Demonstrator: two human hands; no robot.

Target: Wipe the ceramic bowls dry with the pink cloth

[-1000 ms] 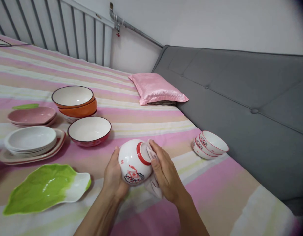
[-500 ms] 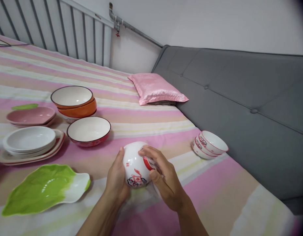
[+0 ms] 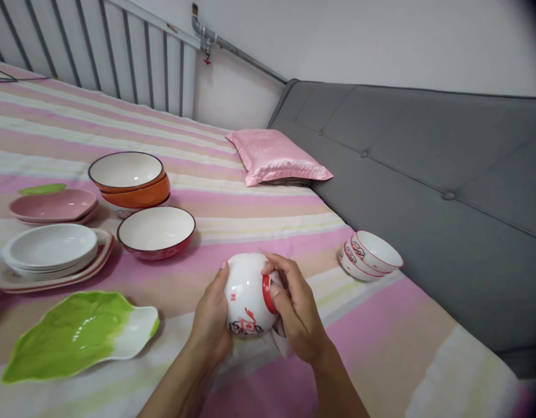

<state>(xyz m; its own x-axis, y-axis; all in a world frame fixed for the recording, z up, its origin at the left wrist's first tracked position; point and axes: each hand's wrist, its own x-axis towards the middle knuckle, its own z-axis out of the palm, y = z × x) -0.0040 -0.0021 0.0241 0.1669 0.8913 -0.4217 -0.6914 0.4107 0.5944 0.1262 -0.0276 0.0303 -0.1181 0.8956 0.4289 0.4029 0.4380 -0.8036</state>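
The right hand (image 3: 299, 316) mostly hides the cloth (image 3: 282, 343) against the bowl (image 3: 247, 290).

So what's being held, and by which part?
A white bowl: left hand opposite its red-banded foot, right hand at the foot, holding a cloth.

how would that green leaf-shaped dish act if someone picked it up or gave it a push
The green leaf-shaped dish is probably stiff and breakable, given its hard, ceramic-like gloss. That smooth surface may feel slippery in the fingers. Being low and broad, it would likely slide over the striped sheet rather than roll.
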